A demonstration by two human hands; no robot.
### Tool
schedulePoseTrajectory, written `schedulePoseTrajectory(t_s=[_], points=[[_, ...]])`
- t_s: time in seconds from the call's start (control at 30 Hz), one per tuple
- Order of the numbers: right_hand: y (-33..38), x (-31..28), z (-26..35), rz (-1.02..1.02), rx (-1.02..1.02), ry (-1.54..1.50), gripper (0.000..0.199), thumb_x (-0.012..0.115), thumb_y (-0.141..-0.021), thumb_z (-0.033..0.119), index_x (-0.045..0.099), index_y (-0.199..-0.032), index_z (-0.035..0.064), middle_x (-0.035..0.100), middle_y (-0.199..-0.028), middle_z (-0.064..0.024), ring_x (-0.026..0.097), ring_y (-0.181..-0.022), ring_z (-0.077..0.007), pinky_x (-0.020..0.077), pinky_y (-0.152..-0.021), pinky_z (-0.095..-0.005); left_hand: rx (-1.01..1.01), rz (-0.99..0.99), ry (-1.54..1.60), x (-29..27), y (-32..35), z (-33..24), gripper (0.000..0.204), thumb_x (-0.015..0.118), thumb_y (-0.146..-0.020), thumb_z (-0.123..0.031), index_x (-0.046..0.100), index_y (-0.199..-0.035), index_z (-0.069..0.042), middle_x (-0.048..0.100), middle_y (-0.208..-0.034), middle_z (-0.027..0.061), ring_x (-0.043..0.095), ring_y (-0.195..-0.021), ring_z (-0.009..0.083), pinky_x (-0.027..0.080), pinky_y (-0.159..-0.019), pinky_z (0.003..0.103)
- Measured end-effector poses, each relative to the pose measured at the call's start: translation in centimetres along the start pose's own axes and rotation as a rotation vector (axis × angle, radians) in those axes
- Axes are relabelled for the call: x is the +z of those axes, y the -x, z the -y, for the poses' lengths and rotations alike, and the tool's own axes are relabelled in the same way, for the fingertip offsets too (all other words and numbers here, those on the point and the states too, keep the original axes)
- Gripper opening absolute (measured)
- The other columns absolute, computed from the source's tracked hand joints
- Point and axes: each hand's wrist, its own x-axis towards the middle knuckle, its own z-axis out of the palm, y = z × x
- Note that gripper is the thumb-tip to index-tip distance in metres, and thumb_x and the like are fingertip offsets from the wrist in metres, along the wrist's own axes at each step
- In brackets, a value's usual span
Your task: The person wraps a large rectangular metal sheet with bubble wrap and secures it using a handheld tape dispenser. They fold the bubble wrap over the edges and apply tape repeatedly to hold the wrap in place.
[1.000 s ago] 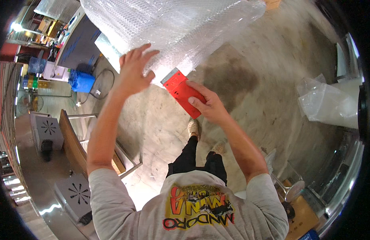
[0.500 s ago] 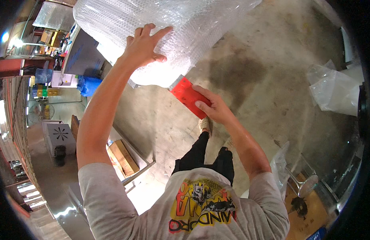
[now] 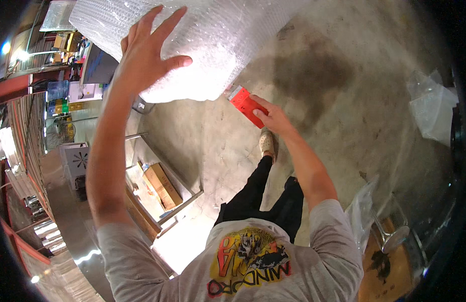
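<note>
A large item covered in clear bubble wrap point(image 3: 208, 30) fills the top of the head view, its lower end shining brightly. My left hand point(image 3: 147, 55) is over its near left side with fingers spread and thumb stretched out; whether the palm presses on the wrap I cannot tell. Lower and to the right, my right hand point(image 3: 273, 117) grips a red, flat, box-shaped tool with a pale grey end point(image 3: 247, 106). That grey end points up and left, close to the wrap's lower right edge. What kind of tool it is does not show.
Beneath lies a stained concrete floor point(image 3: 313, 75). A metal-framed stand point(image 3: 180, 209) with a cardboard box point(image 3: 162, 186) is at lower left. Clear plastic sheeting point(image 3: 432, 108) lies at far right. At lower right are another cardboard box point(image 3: 384, 272) and a plastic bag point(image 3: 361, 211).
My left hand has shifted left and slightly up, its fingers still spread. The red tool has moved slightly up and right in my right hand. The whole view has shifted, and a foot is further forward.
</note>
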Motion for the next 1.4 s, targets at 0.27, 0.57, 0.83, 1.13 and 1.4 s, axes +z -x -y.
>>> schedulePoseTrajectory(t_s=[0.27,0.57,0.83,1.13,1.4], points=[[-3.1,0.9,-0.3,-0.015,-0.018,0.017,0.050,0.064,-0.098,0.013,0.054,-0.147,0.0174,0.064,-0.140,-0.0080,0.062,-0.121,-0.0168,0.0470,-0.104,-0.0329,-0.444,0.218,0.976,8.7,13.5,-12.1,0.021,0.053,-0.092,0.000,0.066,-0.108,0.000,0.070,-0.099,0.0138,0.069,-0.088,0.0214,0.054,-0.083,0.035],[-2.5,0.4,-1.5,0.011,0.041,0.087,0.051,0.064,-0.098,0.017,0.053,-0.147,0.0185,0.066,-0.135,-0.0109,0.065,-0.117,-0.0191,0.0499,-0.101,-0.0345,-1.484,-0.400,2.362,23.1,11.2,-11.8,0.047,0.046,-0.089,0.002,0.041,-0.134,0.014,0.055,-0.132,0.0264,0.059,-0.121,0.0371,0.052,-0.107,0.044],[-2.0,1.0,-4.5,-0.075,0.064,0.165,0.053,0.062,-0.097,0.020,0.051,-0.149,0.0245,0.068,-0.128,-0.0140,0.070,-0.108,-0.0323,0.0547,-0.095,-0.0396,-1.457,-0.906,2.784,23.3,10.3,-13.5,0.071,0.041,-0.094,-0.015,0.014,-0.153,0.014,0.027,-0.158,0.0277,0.033,-0.146,0.0432,0.033,-0.122,0.050],[-8.0,3.6,3.0,-0.013,0.290,0.752,0.045,0.062,-0.092,0.024,0.062,-0.135,0.0137,0.070,-0.121,-0.0188,0.067,-0.106,-0.0406,0.0533,-0.090,-0.0497,-1.652,-1.690,3.028,23.6,7.4,-13.4,0.076,0.034,-0.097,-0.041,0.021,-0.157,0.003,0.019,-0.166,0.0192,0.020,-0.153,0.0397,0.017,-0.124,0.060],[1.2,-1.0,-1.8,0.050,0.604,0.810,0.048,0.057,-0.094,0.033,0.060,-0.141,0.0245,0.072,-0.101,-0.0228,0.068,-0.096,-0.0434,0.0538,-0.082,-0.0517,-1.204,-1.611,2.891,28.4,7.2,-15.0,0.067,0.033,-0.101,-0.052,0.037,-0.155,-0.013,0.036,-0.161,0.0105,0.031,-0.148,0.0367,0.025,-0.122,0.055]])
